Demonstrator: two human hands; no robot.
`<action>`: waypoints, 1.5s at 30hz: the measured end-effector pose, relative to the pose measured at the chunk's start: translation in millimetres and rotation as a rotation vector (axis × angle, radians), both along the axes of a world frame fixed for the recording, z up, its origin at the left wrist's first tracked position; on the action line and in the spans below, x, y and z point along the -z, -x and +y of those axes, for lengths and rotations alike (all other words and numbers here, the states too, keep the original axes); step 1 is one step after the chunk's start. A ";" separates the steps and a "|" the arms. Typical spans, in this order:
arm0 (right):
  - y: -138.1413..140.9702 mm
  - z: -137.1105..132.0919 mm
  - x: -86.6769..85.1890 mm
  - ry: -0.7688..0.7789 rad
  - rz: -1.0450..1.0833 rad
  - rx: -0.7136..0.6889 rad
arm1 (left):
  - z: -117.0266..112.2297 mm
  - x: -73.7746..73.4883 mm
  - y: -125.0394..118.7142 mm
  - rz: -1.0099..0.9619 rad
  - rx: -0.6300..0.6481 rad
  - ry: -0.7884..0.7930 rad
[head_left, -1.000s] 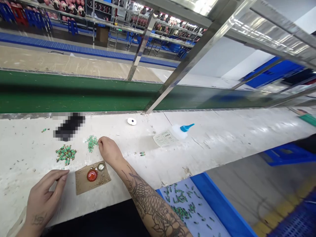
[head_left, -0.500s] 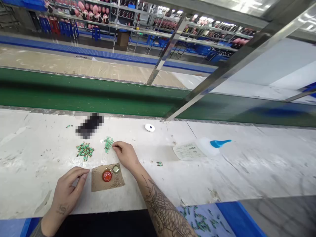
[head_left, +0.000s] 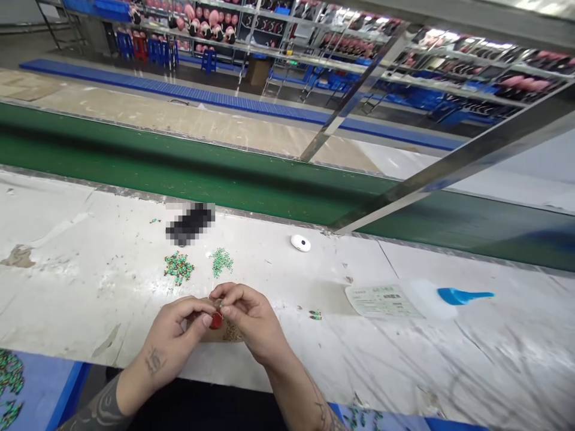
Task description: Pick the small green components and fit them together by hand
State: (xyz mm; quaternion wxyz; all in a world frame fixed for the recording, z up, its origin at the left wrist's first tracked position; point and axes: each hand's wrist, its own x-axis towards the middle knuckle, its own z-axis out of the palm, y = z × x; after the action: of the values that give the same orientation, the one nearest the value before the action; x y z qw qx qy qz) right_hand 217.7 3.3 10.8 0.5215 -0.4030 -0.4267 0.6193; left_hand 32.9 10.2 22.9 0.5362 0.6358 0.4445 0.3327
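My left hand (head_left: pixel 179 332) and my right hand (head_left: pixel 254 320) meet above a small piece of cardboard (head_left: pixel 233 333), thumbs and forefingers pinched close together. Whatever lies between the fingertips is too small to make out. Just under them a round red cap (head_left: pixel 217 321) rests on the cardboard, partly covered by the fingers; the small greenish cap beside it is hidden. Beyond the hands are a heap of small green and brown pieces (head_left: pixel 178 267) and a paler heap of tiny green pieces (head_left: pixel 221 262). A few green-brown pieces (head_left: pixel 315 315) lie together to the right.
On the right a white bottle with a blue nozzle (head_left: pixel 462 296) lies on its side. A small white oval device (head_left: pixel 300 242) sits near the green belt (head_left: pixel 251 191). A slanted metal post (head_left: pixel 381 206) rises at the table's back edge. Blue trays with green pieces (head_left: pixel 36 389) are below.
My right hand has come back from the pale green heap to the cardboard. My left hand has moved right to join it over the red cap. The camera view has shifted and tilted.
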 end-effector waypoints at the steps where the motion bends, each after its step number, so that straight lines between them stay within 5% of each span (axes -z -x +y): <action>1: 1.9 -4.2 -2.2 0.005 0.061 -0.019 | -1.8 -2.6 -2.8 -0.056 0.005 0.048; 6: 8.2 -16.1 -8.1 0.007 0.141 -0.061 | -9.0 -7.3 -7.2 -0.243 0.017 0.205; 10: 9.3 -23.9 -13.0 -0.069 -0.057 0.000 | -11.2 -6.3 -5.2 -0.191 0.002 0.193; 17: 8.8 -34.9 -23.0 -0.331 -0.581 0.090 | -16.2 -1.1 -3.2 0.075 0.008 -0.150; 24: 12.4 -38.5 -19.7 -0.493 -0.880 0.151 | -19.2 10.8 -0.9 0.259 0.031 -0.634; 28: 14.7 -44.7 -12.5 -0.527 -0.982 0.172 | -24.1 14.0 -3.1 0.353 0.035 -0.760; 35: 4.8 -56.1 3.8 -0.416 -1.015 0.178 | -11.5 17.0 9.7 0.525 0.158 -0.692; 40: -10.0 -59.4 22.8 -0.305 -1.069 0.239 | 33.1 30.9 39.8 0.825 -0.029 -0.555; 45: -9.8 -59.5 31.5 -0.269 -1.090 0.240 | 50.3 38.6 43.8 0.964 -0.047 -0.485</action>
State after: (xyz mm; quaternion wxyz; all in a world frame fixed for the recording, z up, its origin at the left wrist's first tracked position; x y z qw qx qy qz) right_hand 227.5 -56.3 -20.7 0.3395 -0.6400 -0.6600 0.1987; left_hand -10.9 60.6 -15.7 0.1014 0.8119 0.5647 0.1083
